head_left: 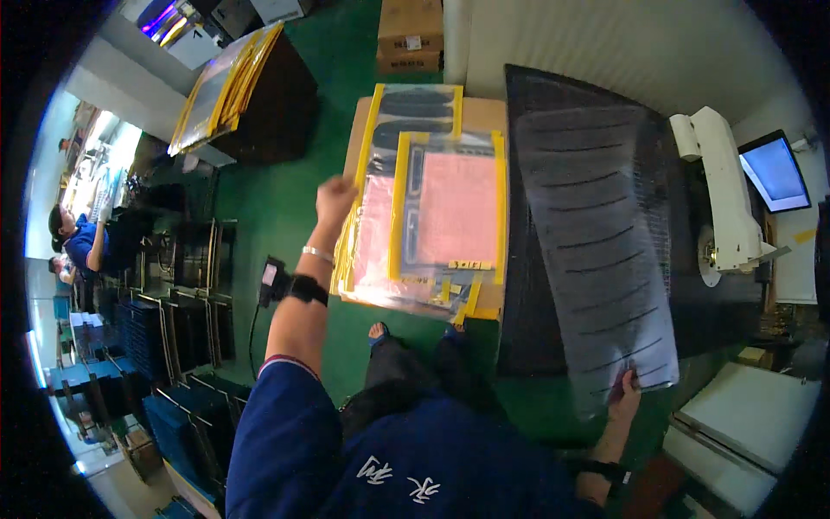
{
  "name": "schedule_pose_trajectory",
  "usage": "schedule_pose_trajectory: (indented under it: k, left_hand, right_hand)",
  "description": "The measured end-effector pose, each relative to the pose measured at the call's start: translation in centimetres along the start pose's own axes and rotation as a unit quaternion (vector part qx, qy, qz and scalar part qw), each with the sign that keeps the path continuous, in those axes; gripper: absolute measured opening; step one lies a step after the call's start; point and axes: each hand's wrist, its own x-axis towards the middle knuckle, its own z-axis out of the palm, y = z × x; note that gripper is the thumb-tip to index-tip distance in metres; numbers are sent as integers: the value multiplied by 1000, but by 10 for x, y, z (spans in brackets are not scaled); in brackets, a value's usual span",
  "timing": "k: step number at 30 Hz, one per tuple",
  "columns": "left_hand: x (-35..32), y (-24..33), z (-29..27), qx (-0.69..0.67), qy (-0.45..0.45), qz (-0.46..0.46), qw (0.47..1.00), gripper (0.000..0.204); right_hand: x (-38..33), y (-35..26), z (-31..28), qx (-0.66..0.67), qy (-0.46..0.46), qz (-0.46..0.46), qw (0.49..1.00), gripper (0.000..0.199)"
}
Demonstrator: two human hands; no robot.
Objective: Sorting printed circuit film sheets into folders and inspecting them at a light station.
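Translucent sheet: it is lying lengthwise on the black table, showing a row of dark curved stripes across its width; its near end is reaching past the table's near edge.
Right hand: it is gripping the translucent sheet at that near end, the fingers pinching the edge.
Left hand: it is forming a closed, fist-like shape over the left side of the yellow-edged films; whether it is touching them or holding anything, one cannot tell.
Left wrist: it is wearing a pale bracelet and a black strap, with a small device sticking out to the side.
Film stack: the yellow-edged films are overlapping on brown cardboard, left of the table, with pink areas showing.
White machine: it is standing at the table's right side, and a monitor is glowing blue beyond it.
Far floor: cardboard boxes are resting on the green floor, and another yellow-edged pile is lying on a dark cabinet.
Left side: a co-worker in blue is facing a brightly lit area, while dark racks are standing nearer.
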Motion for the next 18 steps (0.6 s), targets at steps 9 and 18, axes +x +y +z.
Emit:
schedule_pose_trajectory:
  k: [9, 18]
  left_hand:
    - [-140, -203, -6, 245, -19, -170, 954, 44]
    - [-136, -179, 5, 243, 76, -155, 955, 28]
  right_hand:
    - [-14, 32, 0, 79, -23, 54, 995, 30]
    - [-9, 52, -11, 67, 2, -7, 998, 44]
